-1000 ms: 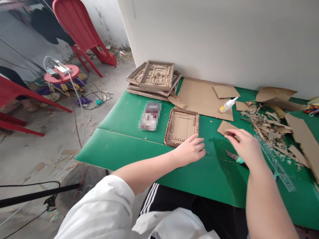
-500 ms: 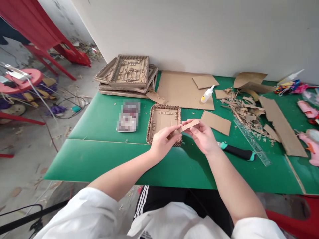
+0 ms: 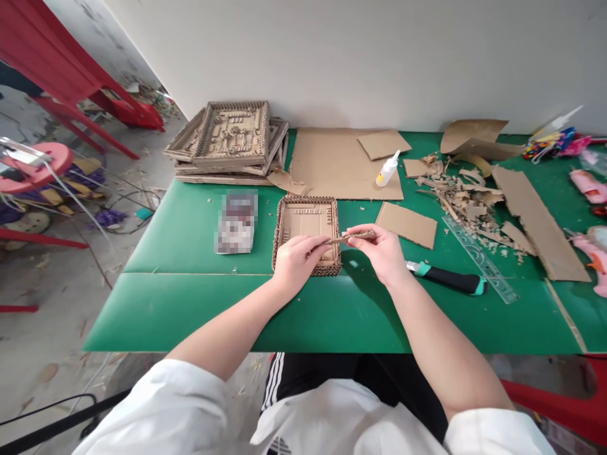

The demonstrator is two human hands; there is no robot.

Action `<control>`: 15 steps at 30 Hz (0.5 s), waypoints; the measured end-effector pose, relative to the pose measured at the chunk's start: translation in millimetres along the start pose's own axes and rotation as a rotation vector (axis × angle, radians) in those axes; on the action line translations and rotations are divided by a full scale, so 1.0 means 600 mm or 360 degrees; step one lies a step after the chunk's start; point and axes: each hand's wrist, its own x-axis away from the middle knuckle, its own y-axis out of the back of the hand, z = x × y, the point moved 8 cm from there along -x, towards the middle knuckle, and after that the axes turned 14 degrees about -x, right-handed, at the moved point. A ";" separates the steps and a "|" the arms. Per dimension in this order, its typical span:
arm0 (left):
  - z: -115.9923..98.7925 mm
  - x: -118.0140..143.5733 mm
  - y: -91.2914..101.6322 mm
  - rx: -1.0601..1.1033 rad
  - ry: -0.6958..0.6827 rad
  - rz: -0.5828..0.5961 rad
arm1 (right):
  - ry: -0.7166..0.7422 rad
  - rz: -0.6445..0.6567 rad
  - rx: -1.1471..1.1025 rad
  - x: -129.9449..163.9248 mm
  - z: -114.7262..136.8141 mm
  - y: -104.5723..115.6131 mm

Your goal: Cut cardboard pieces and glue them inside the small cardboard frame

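Head view, sweeping from nine o'clock across: red plastic chairs (image 3: 57, 69) stand on the floor beyond the green worktop (image 3: 199, 309). At about eleven o'clock on the worktop sits a stack of finished cardboard trays (image 3: 227, 139), hard against the wall. Just below it lies a small blurred packet (image 3: 236, 221), flat on the green.

Now to the centre: an open cardboard tray (image 3: 307, 232) with a corrugated rim lies flat. The left hand (image 3: 296, 262) hovers over its near edge, fingers closed in a pinch on the left end of a narrow cardboard strip (image 3: 351, 237). The strip runs level, held just above the tray's right rim. The right hand (image 3: 382, 253) has its fingers pinched shut on the strip's other end.

At twelve o'clock lies a large cardboard sheet (image 3: 332, 164), with a white glue bottle (image 3: 387, 169) tipped on its right edge. A smaller cardboard piece (image 3: 406, 224) lies at one o'clock of the right hand. Just right of that hand rests a black-and-teal utility knife (image 3: 448, 279), then a clear ruler (image 3: 478, 259), then a heap of cardboard scraps (image 3: 469, 196) toward two o'clock.
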 end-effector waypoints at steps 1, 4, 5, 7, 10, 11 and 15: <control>-0.001 -0.002 0.002 0.0002 -0.0011 -0.0012 | 0.0034 0.0000 0.0036 0.000 0.003 0.001; -0.007 -0.006 0.011 -0.0015 -0.0080 -0.0089 | 0.0143 0.0021 0.0067 0.003 0.013 0.000; -0.010 -0.007 0.014 -0.0037 -0.0113 -0.0117 | 0.0176 0.0027 0.0059 0.004 0.016 -0.001; -0.017 -0.006 0.021 -0.0096 -0.0193 -0.0167 | 0.0207 0.0039 0.0048 0.006 0.020 -0.003; -0.023 -0.004 0.029 -0.0166 -0.0321 -0.0218 | 0.0107 0.0087 0.0015 0.005 0.013 -0.006; -0.024 -0.004 0.032 -0.0181 -0.0352 -0.0238 | 0.0048 0.0105 -0.0012 0.004 0.008 -0.008; -0.018 -0.004 0.038 -0.0186 -0.0412 -0.0314 | -0.0125 0.0089 0.0024 0.001 -0.006 -0.004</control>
